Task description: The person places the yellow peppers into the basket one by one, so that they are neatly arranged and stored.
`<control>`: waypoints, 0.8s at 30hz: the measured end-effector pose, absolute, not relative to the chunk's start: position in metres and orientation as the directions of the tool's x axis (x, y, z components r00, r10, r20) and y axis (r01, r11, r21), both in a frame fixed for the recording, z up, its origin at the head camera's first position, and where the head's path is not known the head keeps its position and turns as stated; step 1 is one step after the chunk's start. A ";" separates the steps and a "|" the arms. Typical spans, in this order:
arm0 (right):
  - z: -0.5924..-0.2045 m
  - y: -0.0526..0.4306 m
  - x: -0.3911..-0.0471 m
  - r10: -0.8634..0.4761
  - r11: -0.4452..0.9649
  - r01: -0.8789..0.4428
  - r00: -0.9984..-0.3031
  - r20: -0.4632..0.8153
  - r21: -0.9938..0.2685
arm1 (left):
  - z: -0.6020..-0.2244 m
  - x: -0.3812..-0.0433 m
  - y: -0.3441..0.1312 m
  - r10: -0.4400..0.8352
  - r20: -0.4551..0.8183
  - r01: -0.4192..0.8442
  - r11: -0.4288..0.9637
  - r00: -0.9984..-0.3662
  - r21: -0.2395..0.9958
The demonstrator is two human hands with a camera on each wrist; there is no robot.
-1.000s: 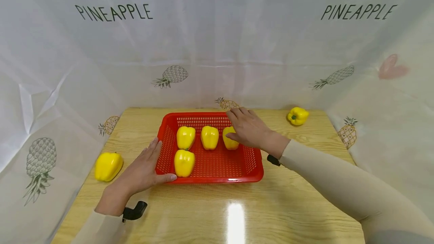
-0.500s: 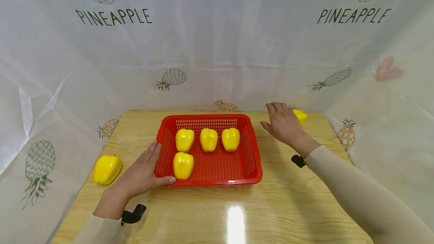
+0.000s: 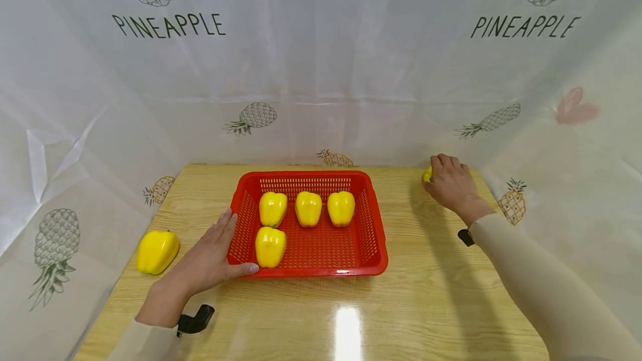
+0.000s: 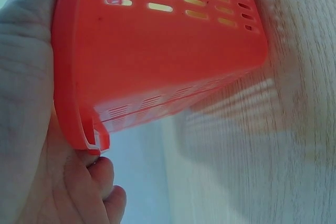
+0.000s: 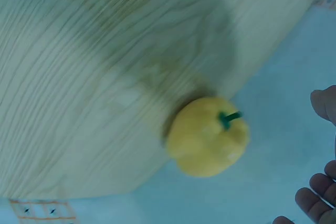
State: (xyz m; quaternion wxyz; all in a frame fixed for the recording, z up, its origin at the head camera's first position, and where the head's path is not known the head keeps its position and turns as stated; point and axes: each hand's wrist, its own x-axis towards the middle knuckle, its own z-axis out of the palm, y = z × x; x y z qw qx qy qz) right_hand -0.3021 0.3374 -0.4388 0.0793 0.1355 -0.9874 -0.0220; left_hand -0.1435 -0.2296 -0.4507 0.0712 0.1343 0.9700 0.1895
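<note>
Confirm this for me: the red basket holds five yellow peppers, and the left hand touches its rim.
The count is wrong: the head view shows four yellow peppers in the red basket, not five. The left hand does touch its rim.

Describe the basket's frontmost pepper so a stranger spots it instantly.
On the wooden table stands a red basket. In its near left corner sits a yellow pepper, the only one of four inside not in the far row.
</note>
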 end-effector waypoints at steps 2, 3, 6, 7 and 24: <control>-0.441 0.345 -0.306 -0.265 0.964 -0.258 -0.955 0.135 0.066 | -0.451 -0.144 -0.230 0.285 -0.090 0.230 0.893 -0.954 0.388; -0.443 0.349 -0.308 -0.261 0.965 -0.254 -0.957 0.131 0.064 | -0.451 -0.144 -0.230 0.284 -0.091 0.229 0.893 -0.955 0.388; -0.445 0.359 -0.312 -0.262 0.963 -0.253 -0.959 0.111 0.092 | -0.451 -0.143 -0.230 0.282 -0.092 0.226 0.893 -0.955 0.390; -0.446 0.362 -0.313 -0.266 0.961 -0.256 -0.959 0.102 0.103 | -0.451 -0.143 -0.230 0.281 -0.095 0.224 0.893 -0.955 0.390; -0.476 0.384 -0.331 -0.370 0.886 -0.331 -0.927 0.065 0.324 | -0.451 -0.141 -0.229 0.262 -0.090 0.208 0.897 -0.961 0.389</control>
